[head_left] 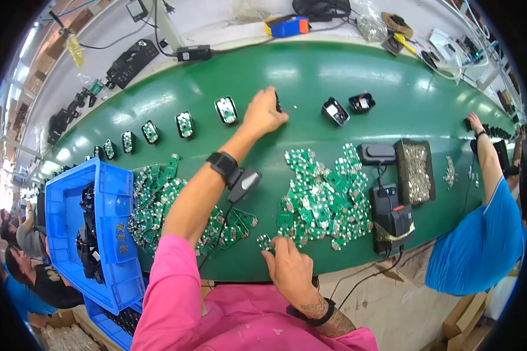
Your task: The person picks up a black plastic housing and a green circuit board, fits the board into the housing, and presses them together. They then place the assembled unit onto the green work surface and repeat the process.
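Observation:
My left hand (263,112) reaches across the green belt, its fingers closed on a small black casing (278,103) that is mostly hidden behind them. Close to the near edge, my right hand (291,267) has thumb and fingers drawn together at a small green circuit board (264,241). Just beyond it spreads a pile of loose circuit boards (328,199), and a second pile (152,202) lies partly under my left forearm. Left of my left hand, a black casing with a board inside (226,110) heads a row of similar ones. Two more black casings (335,111) (362,102) sit to the right.
A blue crate (116,234) with black parts stands at left. Right of the boards are a tray of small metal pieces (416,169) and a black corded device (389,216). A co-worker in blue (480,240) reaches over the belt at right. A tape dispenser (287,26) sits beyond the belt.

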`<action>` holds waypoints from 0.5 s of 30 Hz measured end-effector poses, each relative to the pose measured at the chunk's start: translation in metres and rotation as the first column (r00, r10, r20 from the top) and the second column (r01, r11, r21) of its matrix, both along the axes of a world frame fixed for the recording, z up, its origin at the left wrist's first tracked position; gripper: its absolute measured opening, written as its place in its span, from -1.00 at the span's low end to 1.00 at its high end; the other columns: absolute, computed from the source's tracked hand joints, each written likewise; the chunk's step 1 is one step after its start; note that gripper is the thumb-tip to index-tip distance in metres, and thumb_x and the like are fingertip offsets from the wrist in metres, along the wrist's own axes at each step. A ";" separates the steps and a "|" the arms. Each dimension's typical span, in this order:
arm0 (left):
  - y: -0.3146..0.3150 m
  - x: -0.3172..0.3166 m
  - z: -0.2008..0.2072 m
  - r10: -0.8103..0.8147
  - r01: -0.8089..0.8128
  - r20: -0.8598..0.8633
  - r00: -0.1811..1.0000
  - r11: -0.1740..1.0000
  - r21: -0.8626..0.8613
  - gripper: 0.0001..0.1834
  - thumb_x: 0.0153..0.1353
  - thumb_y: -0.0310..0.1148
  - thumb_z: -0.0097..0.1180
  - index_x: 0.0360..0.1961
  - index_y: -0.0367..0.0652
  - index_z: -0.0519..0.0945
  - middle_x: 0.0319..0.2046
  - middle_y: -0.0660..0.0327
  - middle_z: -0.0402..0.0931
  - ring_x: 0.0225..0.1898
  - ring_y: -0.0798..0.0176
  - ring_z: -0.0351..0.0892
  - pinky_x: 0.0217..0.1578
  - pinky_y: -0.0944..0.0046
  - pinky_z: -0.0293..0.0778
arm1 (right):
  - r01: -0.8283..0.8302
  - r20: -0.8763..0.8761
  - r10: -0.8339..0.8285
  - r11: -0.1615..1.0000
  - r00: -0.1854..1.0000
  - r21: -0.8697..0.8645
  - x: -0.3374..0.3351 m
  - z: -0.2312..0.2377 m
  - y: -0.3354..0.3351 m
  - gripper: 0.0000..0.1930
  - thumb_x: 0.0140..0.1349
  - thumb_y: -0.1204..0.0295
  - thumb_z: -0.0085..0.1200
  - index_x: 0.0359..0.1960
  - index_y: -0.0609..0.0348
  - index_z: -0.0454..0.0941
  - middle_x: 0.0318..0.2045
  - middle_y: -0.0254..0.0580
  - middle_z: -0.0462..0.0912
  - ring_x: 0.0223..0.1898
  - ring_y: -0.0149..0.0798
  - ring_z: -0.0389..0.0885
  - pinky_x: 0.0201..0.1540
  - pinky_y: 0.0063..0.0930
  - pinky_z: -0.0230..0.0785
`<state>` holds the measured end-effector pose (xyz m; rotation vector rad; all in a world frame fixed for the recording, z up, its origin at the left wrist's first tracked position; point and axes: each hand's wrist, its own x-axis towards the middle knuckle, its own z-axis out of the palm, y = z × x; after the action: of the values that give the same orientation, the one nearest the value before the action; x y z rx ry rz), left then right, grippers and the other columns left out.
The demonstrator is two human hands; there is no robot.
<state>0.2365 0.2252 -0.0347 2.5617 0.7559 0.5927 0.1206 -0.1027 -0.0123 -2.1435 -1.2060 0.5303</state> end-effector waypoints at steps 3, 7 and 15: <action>-0.004 -0.008 0.014 -0.015 0.015 0.011 1.000 1.000 0.001 -0.30 -0.12 -0.34 0.34 0.12 -0.29 0.44 -0.21 -0.09 0.57 -0.17 -0.05 0.63 -0.13 0.09 0.54 | 0.109 -0.218 -0.051 0.958 0.975 0.264 0.004 -0.018 -0.007 -0.71 0.16 0.52 0.29 -0.11 0.27 0.52 -0.33 -0.05 0.59 -0.55 -0.19 0.64 -0.53 -0.37 0.46; -0.055 -0.050 0.060 -0.173 0.305 0.264 0.949 0.721 -0.623 -0.46 0.02 -0.48 0.25 0.11 -0.18 0.48 -0.27 0.15 0.54 -0.25 0.29 0.61 -0.29 0.29 0.54 | 0.428 -0.814 -0.119 0.888 0.568 0.169 0.022 -0.005 -0.020 -0.65 0.21 0.64 0.20 0.04 0.37 0.49 -0.34 -0.24 0.60 -0.52 -0.49 0.59 -0.54 -0.66 0.41; -0.146 -0.201 0.081 0.123 0.184 0.302 0.945 0.565 -0.805 -0.81 0.22 -0.37 0.24 -0.18 -0.20 0.60 -0.19 0.25 0.38 -0.32 0.38 0.46 -0.38 0.44 0.40 | 0.435 -0.879 0.028 0.862 0.476 0.263 0.028 0.020 -0.001 -0.61 0.25 0.66 0.08 0.13 0.39 0.40 -0.37 -0.22 0.62 -0.48 -0.43 0.62 -0.49 -0.61 0.46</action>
<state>0.0359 0.0788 0.0461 1.5281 0.6473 0.4674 0.1490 -0.1042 0.0082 -1.2396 -0.3824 0.9479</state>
